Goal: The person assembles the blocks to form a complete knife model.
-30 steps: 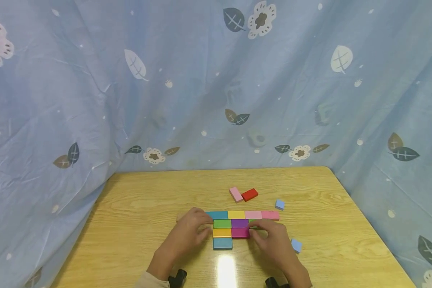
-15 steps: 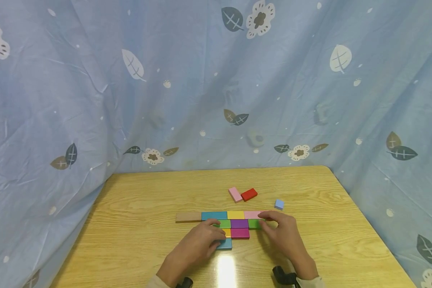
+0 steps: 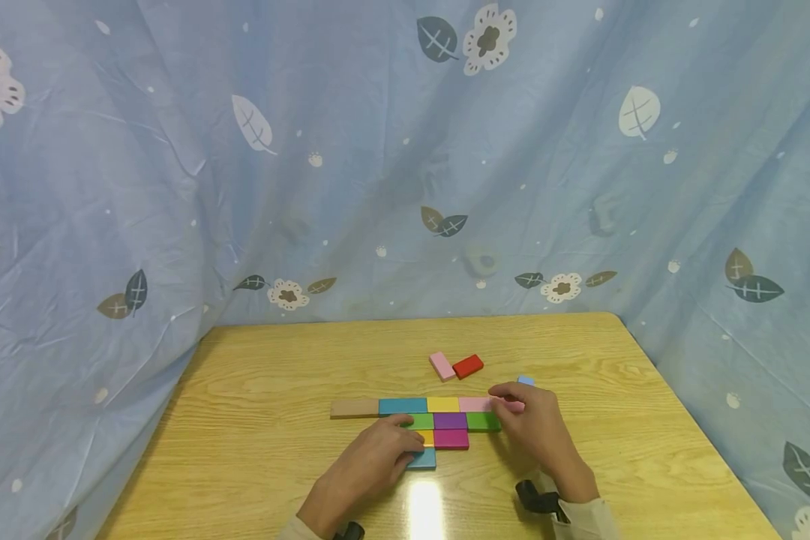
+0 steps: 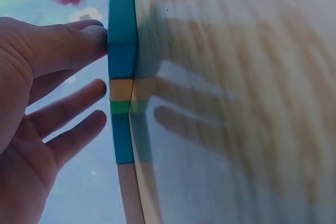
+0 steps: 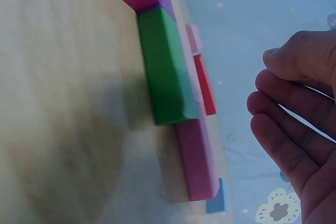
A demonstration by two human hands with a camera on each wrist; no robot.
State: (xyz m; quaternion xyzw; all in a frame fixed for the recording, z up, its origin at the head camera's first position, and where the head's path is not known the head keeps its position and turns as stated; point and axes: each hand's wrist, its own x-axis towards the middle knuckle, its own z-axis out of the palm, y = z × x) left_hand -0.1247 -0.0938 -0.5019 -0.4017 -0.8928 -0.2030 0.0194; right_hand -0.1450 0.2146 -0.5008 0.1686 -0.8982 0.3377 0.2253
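My left hand (image 3: pixel 371 454) lies over the left end of the block pattern, with its fingers spread. Its thumb is at the top of the near teal block (image 4: pixel 122 30), while other fingers reach over the orange block (image 4: pixel 121 89) and the left green block (image 3: pixel 421 421). On the right side, my right hand (image 3: pixel 533 427) hovers above the pink blocks (image 3: pixel 475 405) of the back row, its fingers loosely bent and nothing between them. Below it the right green block (image 5: pixel 165 72) sits against the purple block (image 3: pixel 450 421). A magenta block (image 3: pixel 451 439) lies in front of the purple one.
The back row also has a wooden block (image 3: pixel 354 408), a long teal block (image 3: pixel 402 406) and a yellow block (image 3: pixel 442 405). Behind it lie a loose pink block (image 3: pixel 442 366), a red block (image 3: pixel 469 366) and a partly covered small blue block (image 3: pixel 526 380). A patterned curtain (image 3: pixel 351 187) hangs behind the table.
My left hand has moved right onto the left blocks, uncovering the wooden one. The right hand has moved right and away from the green block, which shows fully. The near small blue block is out of sight.
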